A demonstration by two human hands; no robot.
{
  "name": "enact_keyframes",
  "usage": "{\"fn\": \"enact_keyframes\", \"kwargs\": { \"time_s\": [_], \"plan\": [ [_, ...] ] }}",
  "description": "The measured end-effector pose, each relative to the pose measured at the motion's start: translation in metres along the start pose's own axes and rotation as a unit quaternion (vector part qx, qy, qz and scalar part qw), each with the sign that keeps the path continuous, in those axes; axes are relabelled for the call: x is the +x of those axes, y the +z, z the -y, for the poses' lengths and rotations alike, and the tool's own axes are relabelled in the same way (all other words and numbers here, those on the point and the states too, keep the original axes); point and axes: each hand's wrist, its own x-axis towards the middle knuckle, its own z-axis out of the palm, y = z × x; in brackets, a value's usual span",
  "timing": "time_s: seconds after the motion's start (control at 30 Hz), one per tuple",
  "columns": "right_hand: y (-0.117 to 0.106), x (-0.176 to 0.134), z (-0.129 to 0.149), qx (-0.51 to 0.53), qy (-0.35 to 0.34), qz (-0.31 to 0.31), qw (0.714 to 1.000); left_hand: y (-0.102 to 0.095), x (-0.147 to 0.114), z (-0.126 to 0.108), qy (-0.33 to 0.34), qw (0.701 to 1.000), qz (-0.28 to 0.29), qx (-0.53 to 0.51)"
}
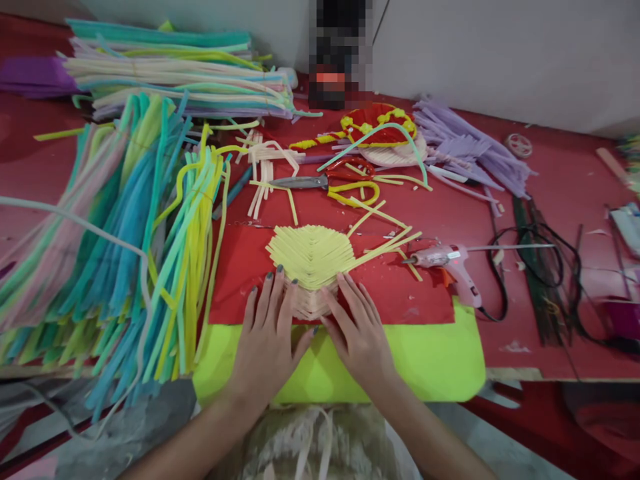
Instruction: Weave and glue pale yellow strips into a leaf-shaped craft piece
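In front of me lies a fan-shaped piece made of pipe cleaners, its upper part pale yellow (311,252) and its lower part cream (309,303). My left hand (273,327) rests flat at the piece's lower left edge, fingers stretched out and fingertips touching it. On the lower right edge, my right hand (357,323) lies with its fingers extended. Neither hand grips anything. Several loose yellow pipe cleaners (387,247) stick out at the right of the piece. Beneath it is a red sheet (410,303), over a lime-green sheet (430,360).
Scissors (300,181) with red and yellow handles lie beyond the piece. A pink glue gun (447,259) with a cord sits at right. Bundles of coloured pipe cleaners (135,200) fill the left side. Purple pipe cleaners (465,143) and a red-and-yellow fan-shaped craft (377,127) lie at the back.
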Motion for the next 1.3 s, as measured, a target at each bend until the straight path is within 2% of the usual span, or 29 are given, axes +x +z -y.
{"fn": "enact_keyframes", "kwargs": {
  "time_s": [0.3, 0.73, 0.9, 1.3],
  "plan": [
    [0.003, -0.001, 0.001, -0.023, -0.002, 0.010, 1.000, -0.001, 0.000, 0.001, 0.001, 1.000, 0.011, 0.009],
    [0.002, 0.000, 0.002, -0.026, 0.029, 0.025, 0.999, -0.002, 0.001, 0.001, 0.000, 0.999, 0.020, 0.036],
    [0.003, 0.002, 0.002, -0.035, 0.008, 0.027, 0.999, -0.002, 0.001, 0.002, 0.007, 1.000, 0.013, 0.027],
    [0.000, 0.001, 0.003, -0.033, -0.012, 0.033, 0.999, -0.006, -0.002, 0.017, 0.055, 0.997, 0.042, 0.029]
  ]
}}
